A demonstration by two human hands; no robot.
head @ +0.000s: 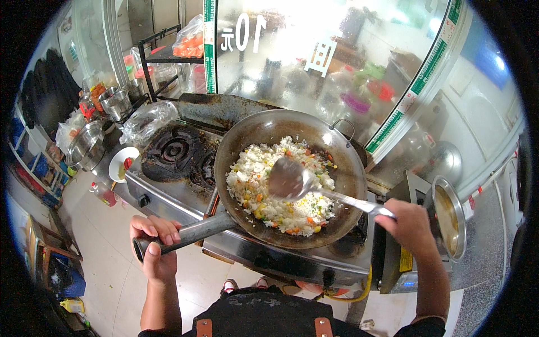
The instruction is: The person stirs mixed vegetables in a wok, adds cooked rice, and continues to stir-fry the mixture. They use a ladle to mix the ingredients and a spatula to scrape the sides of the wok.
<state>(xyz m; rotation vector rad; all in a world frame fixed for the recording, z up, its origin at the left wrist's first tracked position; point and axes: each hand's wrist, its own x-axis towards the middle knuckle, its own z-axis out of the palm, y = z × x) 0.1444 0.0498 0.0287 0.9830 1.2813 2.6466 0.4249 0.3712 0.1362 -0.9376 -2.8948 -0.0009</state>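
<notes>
My left hand (158,244) grips the metal handle (202,231) of a large wok (290,120) that sits on the right side of a gas stove. Fried rice (269,177) with yellow, orange and green bits is spread over the wok's bottom. In my right hand (406,223) is the end of a steel wok spatula (349,200). Its broad blade (288,179) is over the middle of the rice and is slightly blurred. Whether the blade touches the rice I cannot tell.
Left of the wok is a bare gas burner (174,147), with a white bowl (123,164), steel pots (86,145) and a plastic bag (149,122) beyond. A glass pane (290,84) rises behind the wok. On the right stands a steel pot of liquid (448,217). A yellow hose (366,288) hangs below.
</notes>
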